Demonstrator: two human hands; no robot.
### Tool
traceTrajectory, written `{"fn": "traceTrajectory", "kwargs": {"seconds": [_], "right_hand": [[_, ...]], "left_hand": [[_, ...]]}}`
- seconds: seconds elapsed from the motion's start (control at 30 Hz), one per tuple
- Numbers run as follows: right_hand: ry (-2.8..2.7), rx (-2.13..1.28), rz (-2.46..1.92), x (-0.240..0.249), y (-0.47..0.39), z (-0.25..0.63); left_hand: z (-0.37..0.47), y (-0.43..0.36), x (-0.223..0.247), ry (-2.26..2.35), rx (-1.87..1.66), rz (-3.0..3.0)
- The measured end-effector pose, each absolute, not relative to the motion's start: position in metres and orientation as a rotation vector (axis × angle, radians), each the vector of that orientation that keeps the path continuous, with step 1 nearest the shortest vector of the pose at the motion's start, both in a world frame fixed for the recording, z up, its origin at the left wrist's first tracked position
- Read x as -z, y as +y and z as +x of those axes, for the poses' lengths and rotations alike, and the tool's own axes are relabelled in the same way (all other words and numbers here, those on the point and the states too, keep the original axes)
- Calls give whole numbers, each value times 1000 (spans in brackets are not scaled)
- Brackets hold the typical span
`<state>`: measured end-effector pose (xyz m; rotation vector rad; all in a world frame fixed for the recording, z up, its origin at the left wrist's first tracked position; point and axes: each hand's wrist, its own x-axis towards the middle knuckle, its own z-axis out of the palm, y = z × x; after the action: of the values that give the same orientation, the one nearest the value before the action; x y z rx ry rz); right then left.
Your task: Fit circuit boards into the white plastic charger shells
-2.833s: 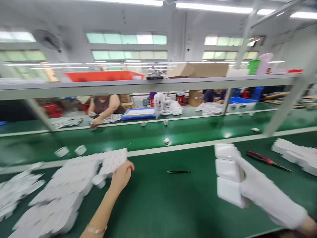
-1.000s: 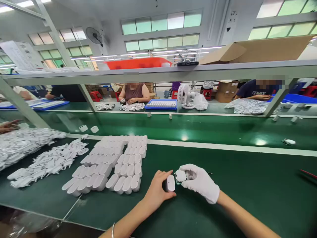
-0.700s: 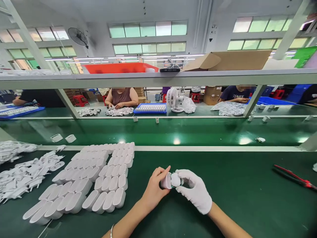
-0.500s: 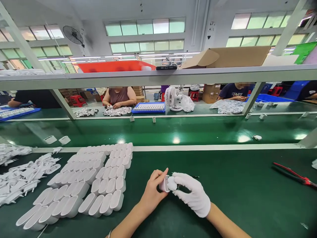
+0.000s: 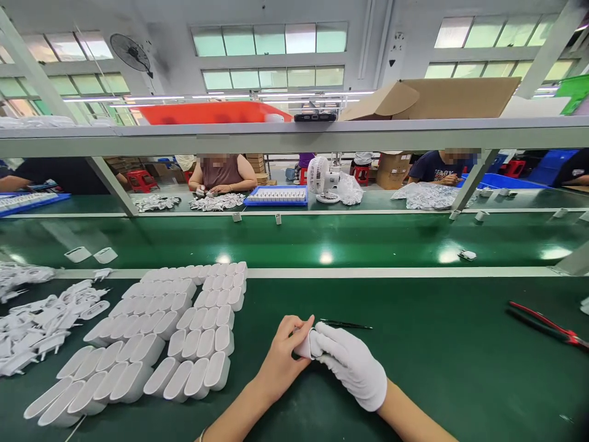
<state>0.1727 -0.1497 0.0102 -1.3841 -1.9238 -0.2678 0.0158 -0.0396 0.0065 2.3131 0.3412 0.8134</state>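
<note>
First, on the left, we see loose white parts (image 5: 50, 324) heaped on the worktop (image 5: 442, 380), then rows of white cases (image 5: 131, 380) standing close together; whether those are finished, we cannot tell. Next, our bare left hand (image 5: 286, 351) pinches a single case (image 5: 303, 349) between thumb and fingers. Our gloved right hand (image 5: 353, 369) rests bent fingers against its right end, hiding anything it may grip, so we judge this piece unfinished. Further right lie red-and-black pliers (image 5: 547, 325), well apart.
</note>
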Motion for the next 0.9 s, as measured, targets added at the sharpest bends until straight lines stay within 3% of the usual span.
{"fn": "traceTrajectory", "kwargs": {"seconds": [0.23, 0.47, 0.67, 0.77, 0.9], "right_hand": [[-1756, 440, -1461, -8, -169, 162], [-1991, 224, -1738, -5, -167, 153], [-2008, 128, -1627, -6, -165, 153], [-1800, 139, -1660, -3, -162, 175], [-1493, 241, -2021, 2, -158, 221]], "left_hand": [[14, -42, -4, 314, -866, 2192], [10, -42, -8, 436, -786, 2078], [13, -45, -10, 454, -692, 1977], [14, -45, -9, 459, -636, 1844], [11, -42, -14, 410, -587, 1764]]}}
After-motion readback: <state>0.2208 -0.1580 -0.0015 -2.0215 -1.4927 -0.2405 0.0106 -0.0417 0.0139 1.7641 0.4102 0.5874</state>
